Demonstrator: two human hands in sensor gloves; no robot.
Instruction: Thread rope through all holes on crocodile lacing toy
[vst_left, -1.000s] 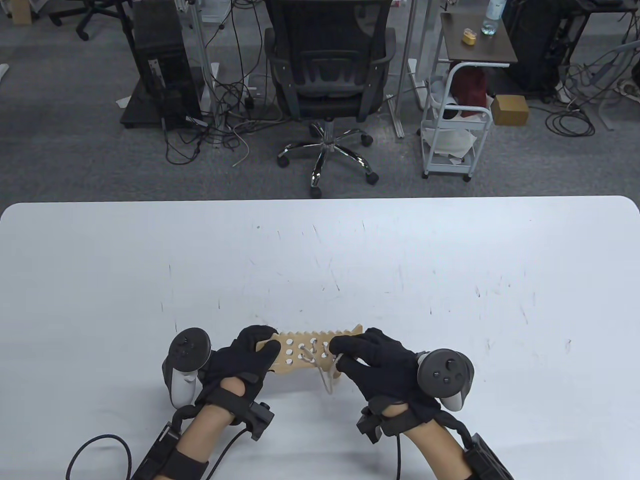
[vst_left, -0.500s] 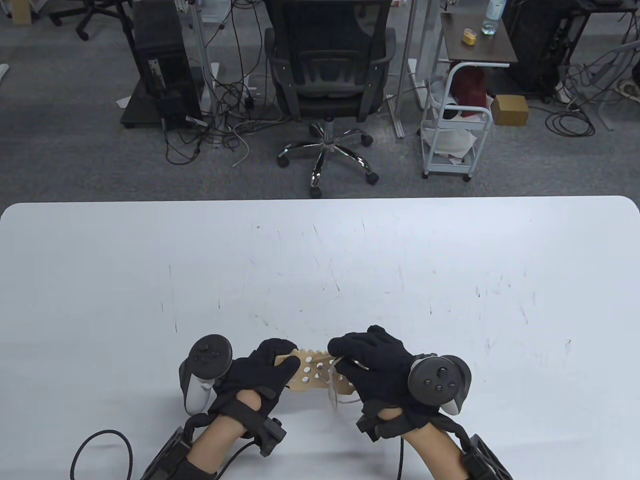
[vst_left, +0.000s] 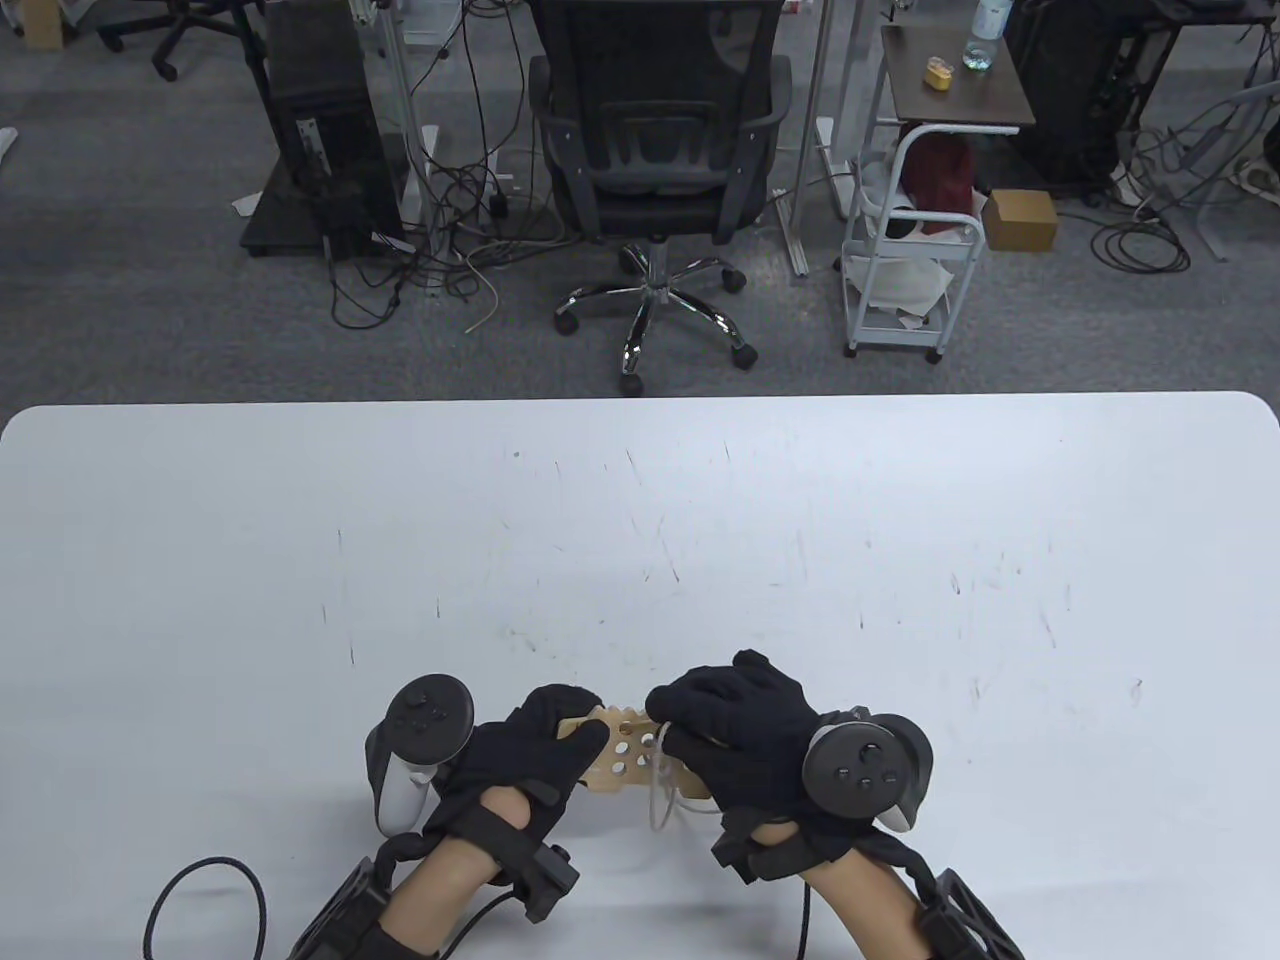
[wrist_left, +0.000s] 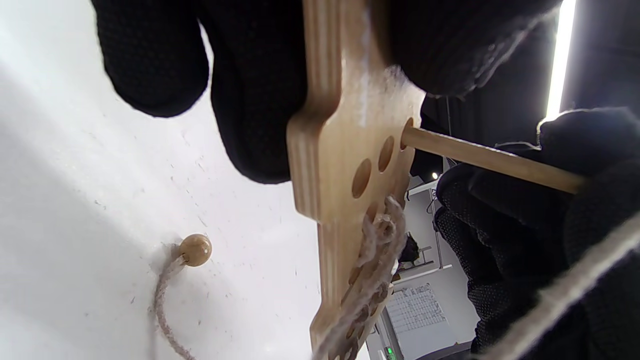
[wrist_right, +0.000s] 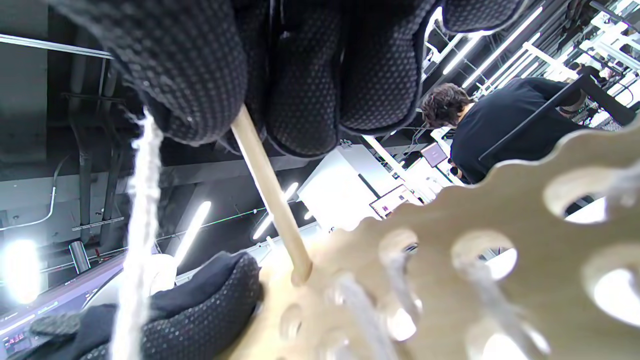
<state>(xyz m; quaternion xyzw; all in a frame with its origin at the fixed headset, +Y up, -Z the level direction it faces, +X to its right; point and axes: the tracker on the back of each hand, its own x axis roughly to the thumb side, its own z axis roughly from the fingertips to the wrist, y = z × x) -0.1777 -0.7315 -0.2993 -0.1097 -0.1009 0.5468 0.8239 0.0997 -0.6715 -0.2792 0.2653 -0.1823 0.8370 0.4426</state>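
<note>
My left hand (vst_left: 545, 745) grips the left end of the wooden crocodile board (vst_left: 622, 757) and holds it tilted above the table. Its fingers (wrist_left: 255, 90) wrap the board (wrist_left: 345, 150) from both faces. My right hand (vst_left: 705, 725) pinches a thin wooden needle (wrist_right: 270, 195), whose tip sits in a hole near the board's left end (wrist_left: 407, 135). Pale rope (vst_left: 660, 795) hangs in a loop under the board and crosses several holes (wrist_right: 395, 295). The rope's bead end (wrist_left: 195, 249) lies on the table.
The white table (vst_left: 800, 520) stretches wide in front of both hands. An office chair (vst_left: 655, 160) and a white cart (vst_left: 915, 260) stand on the floor beyond its far edge. Glove cables (vst_left: 205, 900) trail at the near edge.
Both hands have drawn the board toward the near edge and come closer together. The board has tipped more onto its edge, and the right hand now covers more of it.
</note>
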